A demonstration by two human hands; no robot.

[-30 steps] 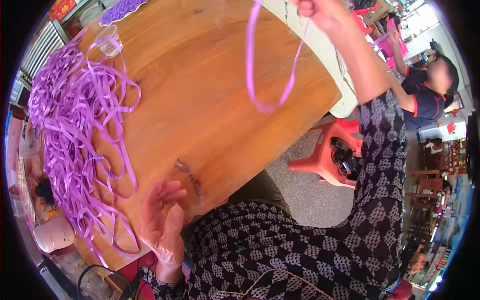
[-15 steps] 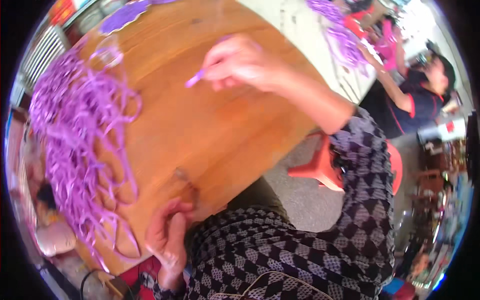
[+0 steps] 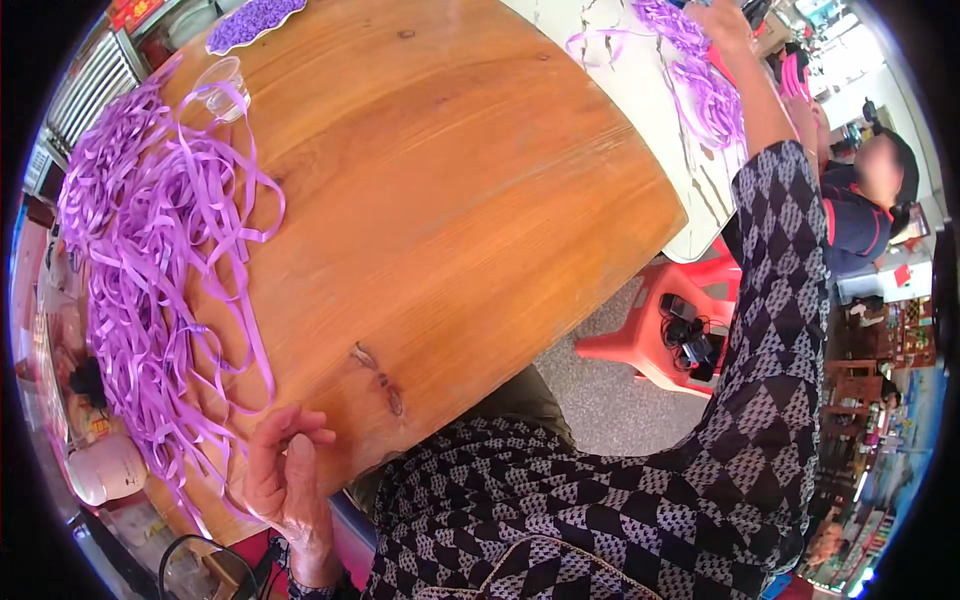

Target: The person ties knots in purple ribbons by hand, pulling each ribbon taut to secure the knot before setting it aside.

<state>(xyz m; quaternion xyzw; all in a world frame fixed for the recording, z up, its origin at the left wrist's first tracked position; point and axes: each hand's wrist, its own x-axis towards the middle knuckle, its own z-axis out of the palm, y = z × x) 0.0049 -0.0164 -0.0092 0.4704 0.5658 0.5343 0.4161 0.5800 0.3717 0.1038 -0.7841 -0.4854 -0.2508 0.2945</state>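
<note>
In the head view, the large tangled heap of shiny purple ribbon [image 3: 150,270] fills the left of the frame on the brown wooden table top [image 3: 450,220], and a smaller loose purple ribbon pile [image 3: 710,105] lies at upper right on the white marbled table top [image 3: 690,225]. The left hand [image 3: 288,470], at lower left, is loosely curled with the fingers apart and nothing visible in it; the heap's lowest strands lie just beside it, so a loop could catch on the wrist if the hand lifted carelessly. The right hand [image 3: 722,25], by the smaller pile, is cut by the upper edge, so I cannot tell how closed it is or what it holds. One loop overlaps the clear plastic cup [image 3: 228,78] at upper left; a tug there might tip it, perhaps against the small purple granules [image 3: 255,22] in their white-rimmed dish [image 3: 252,42]. Pulling one strand from the heap could also tighten a knot. As for writing, a red and yellow printed packet [image 3: 125,12] sits at the upper-left edge; I find no legible label on the pale round tub [image 3: 105,468], lower left.
</note>
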